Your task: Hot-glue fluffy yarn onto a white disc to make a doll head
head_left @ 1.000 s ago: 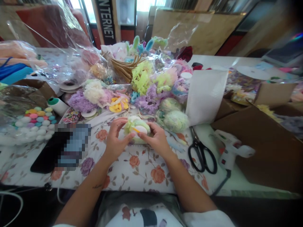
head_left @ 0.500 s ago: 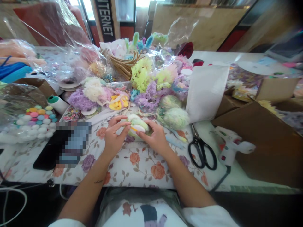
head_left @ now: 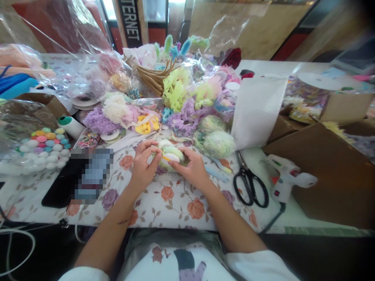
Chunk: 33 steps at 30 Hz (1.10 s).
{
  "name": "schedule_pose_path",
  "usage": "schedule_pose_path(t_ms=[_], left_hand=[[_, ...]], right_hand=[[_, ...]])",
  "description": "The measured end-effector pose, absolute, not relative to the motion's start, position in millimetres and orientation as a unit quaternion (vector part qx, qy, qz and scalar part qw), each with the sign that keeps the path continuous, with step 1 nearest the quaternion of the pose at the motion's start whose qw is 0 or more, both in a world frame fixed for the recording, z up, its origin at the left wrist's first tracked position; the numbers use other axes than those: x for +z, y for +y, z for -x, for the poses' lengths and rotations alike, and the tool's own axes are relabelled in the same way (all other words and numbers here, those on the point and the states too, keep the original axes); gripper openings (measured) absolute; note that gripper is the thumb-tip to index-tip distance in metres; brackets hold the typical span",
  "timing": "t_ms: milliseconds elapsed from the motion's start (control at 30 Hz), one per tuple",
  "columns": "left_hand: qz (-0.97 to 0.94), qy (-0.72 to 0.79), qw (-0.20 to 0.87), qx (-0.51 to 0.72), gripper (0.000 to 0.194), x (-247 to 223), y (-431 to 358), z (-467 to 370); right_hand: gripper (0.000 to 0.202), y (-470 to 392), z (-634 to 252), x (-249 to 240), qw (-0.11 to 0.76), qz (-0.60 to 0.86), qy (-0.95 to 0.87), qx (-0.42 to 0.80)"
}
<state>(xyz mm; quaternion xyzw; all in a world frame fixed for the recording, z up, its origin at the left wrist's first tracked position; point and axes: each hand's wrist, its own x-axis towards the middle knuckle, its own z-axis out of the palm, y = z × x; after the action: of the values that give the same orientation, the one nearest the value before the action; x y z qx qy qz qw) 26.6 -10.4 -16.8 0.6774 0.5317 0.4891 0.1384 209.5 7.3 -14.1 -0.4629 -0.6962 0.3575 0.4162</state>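
Note:
Both hands meet over the flowered tablecloth around a small fluffy craft piece (head_left: 168,145) in pale green and white. A white round disc (head_left: 172,157) sits on its near side. My left hand (head_left: 145,162) is closed, thumb and finger pinching a thin orange strip (head_left: 166,158) that runs across to the disc. With thumb below and fingers along the far edge, my right hand (head_left: 191,166) grips the craft piece from the right. Fingers cover part of it, so its full shape is hidden.
Black-handled scissors (head_left: 250,185) and a white glue gun (head_left: 287,179) lie at right, beside a cardboard box (head_left: 325,171). Pale green yarn (head_left: 218,142) and heaps of ruffled trim stand behind the hands. Left are a phone (head_left: 60,183), a thread cone (head_left: 71,125) and bagged pompoms (head_left: 47,150).
The orange strip shows a little more plainly between my left fingertips and the disc. Both hands keep nearly the same place and hold; the view has shifted slightly.

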Motion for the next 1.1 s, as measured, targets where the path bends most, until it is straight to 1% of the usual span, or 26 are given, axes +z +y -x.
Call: schedule_pose_path(t_ms=[333, 633, 733, 833, 900, 967, 1033, 1100], left_hand=[[-0.699, 0.523, 0.133, 0.469, 0.013, -21, -6, -22], [-0.690, 0.512, 0.211, 0.467, 0.016, -24, -4, -16], [-0.658, 0.504, 0.270, 0.491, 0.016, -23, -4, -16], [-0.590, 0.499, 0.323, 0.547, 0.019, -21, -3, -16], [-0.566, 0.500, 0.304, 0.581, 0.019, -21, -4, -17], [-0.582, 0.500, 0.258, 0.587, 0.016, -20, -5, -19], [-0.615, 0.507, 0.216, 0.564, 0.013, -19, -6, -21], [-0.639, 0.521, 0.195, 0.531, 0.011, -19, -8, -23]], right_hand=[[0.036, 10, -210, -21, 0.391, 0.478, -0.721, 0.315], [0.037, 11, -213, -20, 0.381, 0.474, -0.724, 0.326], [0.036, 11, -213, -19, 0.383, 0.465, -0.715, 0.355], [0.035, 11, -212, -18, 0.387, 0.456, -0.708, 0.375], [0.034, 11, -212, -19, 0.388, 0.458, -0.710, 0.368], [0.034, 10, -211, -21, 0.388, 0.466, -0.717, 0.344], [0.035, 10, -210, -25, 0.391, 0.476, -0.726, 0.306], [0.036, 11, -208, -29, 0.398, 0.479, -0.735, 0.269]])
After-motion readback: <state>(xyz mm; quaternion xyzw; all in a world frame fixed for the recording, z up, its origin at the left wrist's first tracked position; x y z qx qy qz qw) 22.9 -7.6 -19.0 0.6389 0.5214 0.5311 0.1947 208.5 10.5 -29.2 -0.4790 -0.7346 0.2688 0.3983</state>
